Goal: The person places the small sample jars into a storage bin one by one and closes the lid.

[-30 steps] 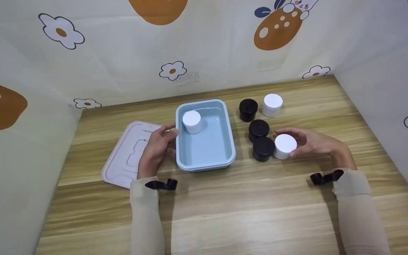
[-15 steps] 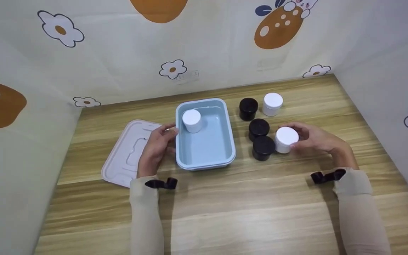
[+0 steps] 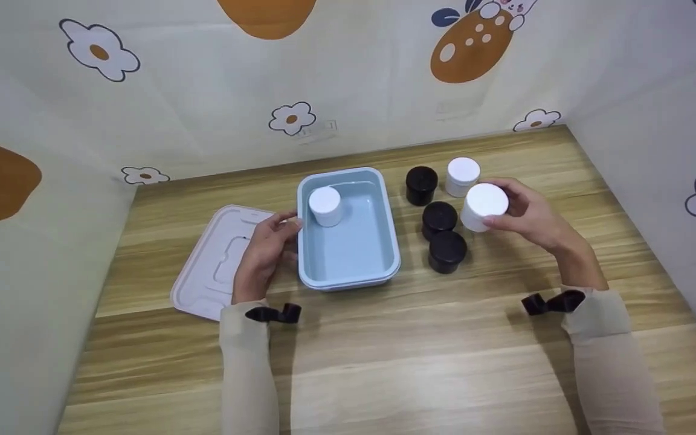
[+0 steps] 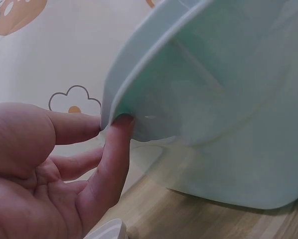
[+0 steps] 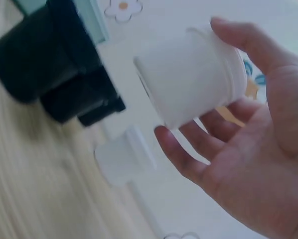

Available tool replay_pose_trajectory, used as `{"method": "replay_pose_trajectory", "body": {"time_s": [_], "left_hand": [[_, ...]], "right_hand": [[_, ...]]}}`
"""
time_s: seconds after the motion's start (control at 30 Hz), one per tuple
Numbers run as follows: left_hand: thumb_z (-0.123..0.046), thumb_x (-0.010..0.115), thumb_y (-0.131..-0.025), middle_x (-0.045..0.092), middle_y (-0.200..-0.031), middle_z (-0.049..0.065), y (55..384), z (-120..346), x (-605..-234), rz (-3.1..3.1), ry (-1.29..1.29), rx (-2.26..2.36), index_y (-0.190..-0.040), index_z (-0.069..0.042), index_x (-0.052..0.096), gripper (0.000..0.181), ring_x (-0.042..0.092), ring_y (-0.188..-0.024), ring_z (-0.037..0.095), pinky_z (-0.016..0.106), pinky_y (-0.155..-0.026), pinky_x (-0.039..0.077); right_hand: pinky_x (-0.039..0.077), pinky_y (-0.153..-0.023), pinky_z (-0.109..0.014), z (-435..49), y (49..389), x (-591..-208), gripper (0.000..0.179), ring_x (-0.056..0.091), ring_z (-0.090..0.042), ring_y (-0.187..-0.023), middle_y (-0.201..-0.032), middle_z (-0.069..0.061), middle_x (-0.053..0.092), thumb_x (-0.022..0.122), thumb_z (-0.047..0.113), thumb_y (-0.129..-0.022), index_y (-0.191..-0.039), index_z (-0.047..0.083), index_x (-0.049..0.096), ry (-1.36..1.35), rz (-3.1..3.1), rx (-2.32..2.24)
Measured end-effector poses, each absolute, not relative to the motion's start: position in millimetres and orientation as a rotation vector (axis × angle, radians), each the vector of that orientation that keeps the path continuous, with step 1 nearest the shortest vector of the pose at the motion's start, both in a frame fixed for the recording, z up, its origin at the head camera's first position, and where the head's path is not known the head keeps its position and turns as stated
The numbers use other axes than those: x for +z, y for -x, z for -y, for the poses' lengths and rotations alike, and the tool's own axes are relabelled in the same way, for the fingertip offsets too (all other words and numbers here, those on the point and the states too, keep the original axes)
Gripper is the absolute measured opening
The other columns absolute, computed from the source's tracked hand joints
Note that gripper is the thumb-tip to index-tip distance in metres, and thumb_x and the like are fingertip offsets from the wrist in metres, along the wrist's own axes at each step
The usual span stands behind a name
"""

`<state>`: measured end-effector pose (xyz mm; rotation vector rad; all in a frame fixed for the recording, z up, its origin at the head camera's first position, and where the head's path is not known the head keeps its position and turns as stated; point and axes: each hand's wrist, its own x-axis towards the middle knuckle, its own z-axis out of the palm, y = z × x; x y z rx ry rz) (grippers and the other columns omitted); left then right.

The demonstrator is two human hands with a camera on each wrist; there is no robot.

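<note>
One white jar (image 3: 481, 211) is up off the table (image 3: 414, 362), gripped between the thumb and fingers of your right hand (image 3: 532, 220). Your right wrist view shows its side and lid (the picture is a little blurred). Just left of it stand three black jars (image 3: 447, 252) in a rough line, the two nearer ones close together. A second white jar (image 3: 463, 176) stands beyond the held one, beside the farthest black jar. Further left is the blue tub (image 3: 357, 254), with a third white jar (image 3: 325, 206) upright in its far left corner. Your left hand (image 3: 266, 251) pinches the tub's left rim between thumb and fingers. A pale lid (image 3: 206, 275) lies on the table, partly hidden by that hand. Flower-patterned sheeting (image 3: 372, 78) stands behind everything.
</note>
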<state>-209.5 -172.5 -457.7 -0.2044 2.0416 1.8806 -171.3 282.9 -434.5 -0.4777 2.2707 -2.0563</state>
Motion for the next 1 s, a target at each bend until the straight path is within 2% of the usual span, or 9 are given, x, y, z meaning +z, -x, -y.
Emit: {"method": "replay_pose_trajectory", "body": {"time_s": [0.13, 0.4, 0.67, 0.83, 1.0], "left_hand": [[-0.022, 0.057, -0.103, 0.064, -0.130, 0.023, 210, 174, -457, -2.039, 0.212, 1.869, -0.146, -0.009, 0.047, 0.047, 0.070, -0.095, 0.018, 0.028, -0.062, 0.059], [-0.023, 0.057, -0.103, 0.063, -0.132, 0.023, 208, 175, -454, -2.030, 0.215, 1.860, -0.146, -0.010, 0.048, 0.047, 0.069, -0.101, 0.022, 0.030, -0.065, 0.060], [-0.021, 0.057, -0.102, 0.065, -0.128, 0.024, 208, 174, -454, -2.009, 0.212, 1.907, -0.146, -0.008, 0.047, 0.047, 0.072, -0.084, 0.015, 0.028, -0.056, 0.057], [-0.021, 0.056, -0.103, 0.064, -0.132, 0.023, 208, 174, -455, -2.010, 0.216, 1.904, -0.145, -0.009, 0.048, 0.044, 0.072, -0.093, 0.018, 0.028, -0.056, 0.058], [-0.022, 0.056, -0.103, 0.063, -0.133, 0.023, 208, 173, -456, -2.015, 0.219, 1.885, -0.145, -0.011, 0.048, 0.044, 0.070, -0.096, 0.019, 0.028, -0.057, 0.058]], "right_hand": [[0.051, -0.094, -0.015, -270, 169, -424, 0.060, 0.061, -0.007, -0.112, -0.125, 0.003, 0.061, 0.071, -0.011, -0.084, -0.140, -0.007, 0.048, 0.392, -2.331, -2.057], [0.057, -0.081, -0.018, -240, 164, -408, 0.061, 0.063, -0.007, -0.106, -0.124, 0.006, 0.059, 0.074, 0.004, -0.088, -0.143, 0.001, 0.048, 0.162, -2.425, -1.988], [0.057, -0.083, -0.018, -214, 170, -402, 0.062, 0.063, -0.008, -0.105, -0.126, -0.001, 0.058, 0.076, 0.005, -0.087, -0.143, 0.004, 0.049, 0.172, -2.409, -1.977], [0.055, -0.085, -0.016, -198, 181, -396, 0.061, 0.062, -0.010, -0.104, -0.126, -0.007, 0.057, 0.076, 0.007, -0.086, -0.141, 0.003, 0.050, 0.184, -2.455, -1.923], [0.052, -0.088, -0.015, -185, 189, -390, 0.061, 0.060, -0.011, -0.106, -0.127, -0.012, 0.058, 0.077, 0.006, -0.085, -0.140, 0.003, 0.052, 0.224, -2.500, -1.870]]}}
